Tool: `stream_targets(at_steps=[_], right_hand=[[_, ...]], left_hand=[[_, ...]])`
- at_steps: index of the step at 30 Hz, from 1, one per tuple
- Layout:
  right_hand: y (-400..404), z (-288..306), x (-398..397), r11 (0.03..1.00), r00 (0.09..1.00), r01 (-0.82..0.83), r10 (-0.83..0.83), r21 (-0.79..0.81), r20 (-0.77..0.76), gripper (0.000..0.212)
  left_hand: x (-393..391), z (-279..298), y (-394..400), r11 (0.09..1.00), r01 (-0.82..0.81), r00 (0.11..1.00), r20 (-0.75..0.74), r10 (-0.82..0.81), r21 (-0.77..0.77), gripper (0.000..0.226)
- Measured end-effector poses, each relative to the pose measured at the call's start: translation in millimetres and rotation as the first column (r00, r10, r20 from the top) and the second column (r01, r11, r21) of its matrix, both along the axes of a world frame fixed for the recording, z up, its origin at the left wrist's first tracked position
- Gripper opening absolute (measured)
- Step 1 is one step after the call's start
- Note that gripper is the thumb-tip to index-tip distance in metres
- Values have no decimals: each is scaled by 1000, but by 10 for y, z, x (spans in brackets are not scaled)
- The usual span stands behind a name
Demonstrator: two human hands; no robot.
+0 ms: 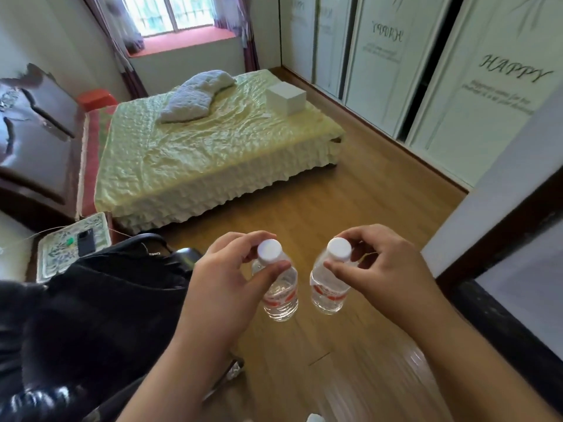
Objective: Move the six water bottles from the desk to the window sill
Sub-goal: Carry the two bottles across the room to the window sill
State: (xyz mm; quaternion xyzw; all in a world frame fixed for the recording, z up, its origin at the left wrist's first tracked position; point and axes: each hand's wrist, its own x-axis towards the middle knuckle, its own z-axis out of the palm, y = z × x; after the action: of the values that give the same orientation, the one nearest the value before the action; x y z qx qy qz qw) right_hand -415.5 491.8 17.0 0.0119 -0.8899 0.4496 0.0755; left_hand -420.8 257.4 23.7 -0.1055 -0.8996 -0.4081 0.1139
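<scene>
Left hand (225,269) pinches one bottle (280,287) below its cap; right hand (384,266) pinches another bottle (330,284) likewise — both hang upright over the wood floor (350,208) (side by side, apart). Window sill (185,41) at 12 o'clock, past the bed (213,141).

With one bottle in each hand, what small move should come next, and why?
Probably walk forward along the wooden floor beside the bed: the left hand and right hand each pinch a bottle's neck, and the window sill lies far ahead.

Soft daylight from the window (173,13); edges bowed, slightly blurred.
</scene>
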Motion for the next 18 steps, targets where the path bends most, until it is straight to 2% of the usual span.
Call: stream_targets(at_steps=[10, 18], right_hand=[[196, -133, -304, 979, 981, 191, -194, 72, 32, 36], [84, -71, -707, 948, 952, 300, -304, 110, 26, 36]], left_hand=[[-875, -88, 265, 973, 231, 973, -2, -231, -19, 38], [-1545, -68, 243, 950, 313, 949, -32, -312, 15, 39]])
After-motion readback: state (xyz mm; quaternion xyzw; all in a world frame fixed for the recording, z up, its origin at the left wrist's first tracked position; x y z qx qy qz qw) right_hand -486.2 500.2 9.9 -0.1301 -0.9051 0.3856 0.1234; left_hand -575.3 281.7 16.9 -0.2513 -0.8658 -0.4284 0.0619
